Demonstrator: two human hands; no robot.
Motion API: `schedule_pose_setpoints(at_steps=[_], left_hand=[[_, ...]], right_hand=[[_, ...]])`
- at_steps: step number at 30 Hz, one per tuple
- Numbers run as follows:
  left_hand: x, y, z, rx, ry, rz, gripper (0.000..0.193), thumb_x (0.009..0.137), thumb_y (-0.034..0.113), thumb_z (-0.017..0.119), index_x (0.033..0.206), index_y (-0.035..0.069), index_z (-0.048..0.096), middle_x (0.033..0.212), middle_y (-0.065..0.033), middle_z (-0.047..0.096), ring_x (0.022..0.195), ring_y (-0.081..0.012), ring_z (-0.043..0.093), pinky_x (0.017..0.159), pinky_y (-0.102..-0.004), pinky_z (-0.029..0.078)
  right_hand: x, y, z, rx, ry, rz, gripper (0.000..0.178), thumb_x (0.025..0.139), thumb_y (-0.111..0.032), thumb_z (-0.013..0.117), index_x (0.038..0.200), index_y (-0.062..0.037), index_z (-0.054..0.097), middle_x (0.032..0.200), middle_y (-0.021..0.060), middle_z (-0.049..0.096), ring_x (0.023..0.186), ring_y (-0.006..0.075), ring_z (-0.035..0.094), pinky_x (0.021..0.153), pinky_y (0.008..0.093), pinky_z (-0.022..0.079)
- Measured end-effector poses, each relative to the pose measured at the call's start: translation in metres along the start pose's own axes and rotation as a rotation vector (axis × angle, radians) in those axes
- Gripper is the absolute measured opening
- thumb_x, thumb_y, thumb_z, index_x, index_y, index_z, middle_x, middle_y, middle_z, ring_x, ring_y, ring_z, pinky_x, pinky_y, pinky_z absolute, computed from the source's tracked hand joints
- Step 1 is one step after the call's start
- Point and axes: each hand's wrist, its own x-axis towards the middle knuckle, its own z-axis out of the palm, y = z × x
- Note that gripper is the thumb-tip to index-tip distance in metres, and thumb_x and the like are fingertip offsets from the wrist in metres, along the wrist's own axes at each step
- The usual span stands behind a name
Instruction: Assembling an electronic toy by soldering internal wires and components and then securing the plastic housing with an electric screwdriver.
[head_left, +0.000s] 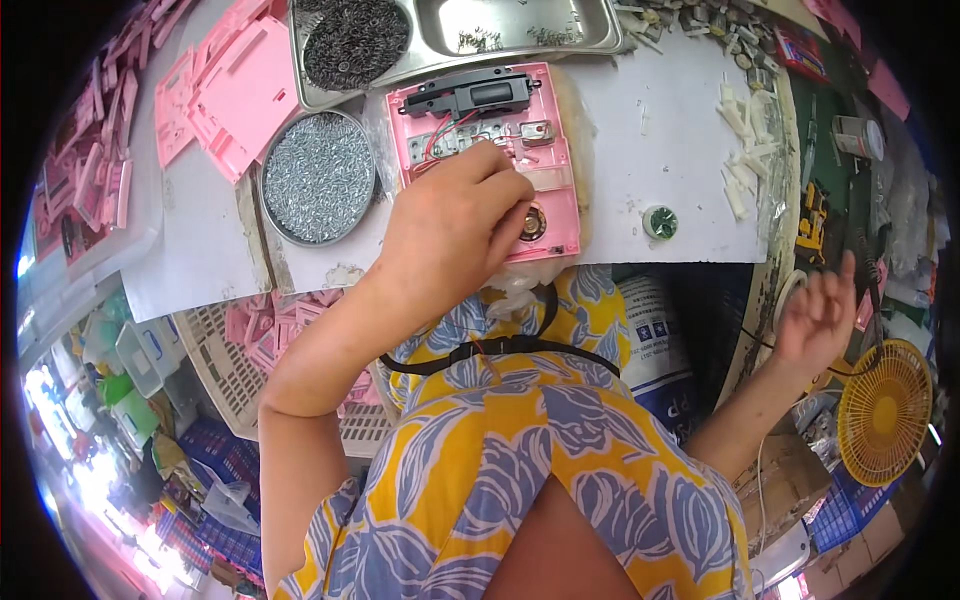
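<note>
A pink plastic casing [567,215] lies face-down on the table in front of me. Inside it are a black part with a slot [490,94], a metal strip [455,142] with red wires, a small metal motor [536,133] and a round speaker-like part [533,224]. My left hand [445,215] reaches over the casing with its fingers curled into it; the hand hides what the fingertips pinch, if anything. My right hand [818,318] is off to the right beyond the table edge, empty, fingers apart, near a dark coiled cord [873,250].
A round tin of silver screws [318,178] stands left of the casing. Behind is a metal tray [520,40] with dark springs. Pink panels [235,95] lie left, white plastic parts [738,150] right, beside a small green-filled cup [660,222]. A yellow fan [885,412] stands lower right.
</note>
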Motion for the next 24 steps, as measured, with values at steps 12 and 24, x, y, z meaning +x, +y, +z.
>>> schedule_pose_setpoints(at_steps=[12, 24], left_hand=[[-0.011, 0.003, -0.001, -0.394, 0.046, -0.205, 0.028, 0.088, -0.005, 0.067, 0.115, 0.000, 0.067, 0.093, -0.0138, 0.069, 0.079, -0.0292, 0.069, 0.070, -0.0351, 0.055], [0.043, -0.033, -0.023, 0.383, 0.087, 0.260, 0.023, 0.074, 0.015, 0.075, 0.096, 0.014, 0.070, 0.129, -0.0064, 0.059, 0.120, -0.0295, 0.054, 0.100, -0.0484, 0.041]], right_hand=[[-0.007, 0.154, 0.167, -1.492, -0.875, -0.435, 0.030, 0.081, -0.024, 0.078, 0.107, -0.0109, 0.075, 0.150, 0.0173, 0.049, 0.141, 0.0471, 0.029, 0.113, 0.0541, 0.032], [-0.003, 0.131, 0.158, -1.441, -0.681, -0.448, 0.026, 0.081, -0.020, 0.077, 0.104, -0.0077, 0.074, 0.140, 0.0152, 0.058, 0.137, 0.0422, 0.038, 0.110, 0.0514, 0.035]])
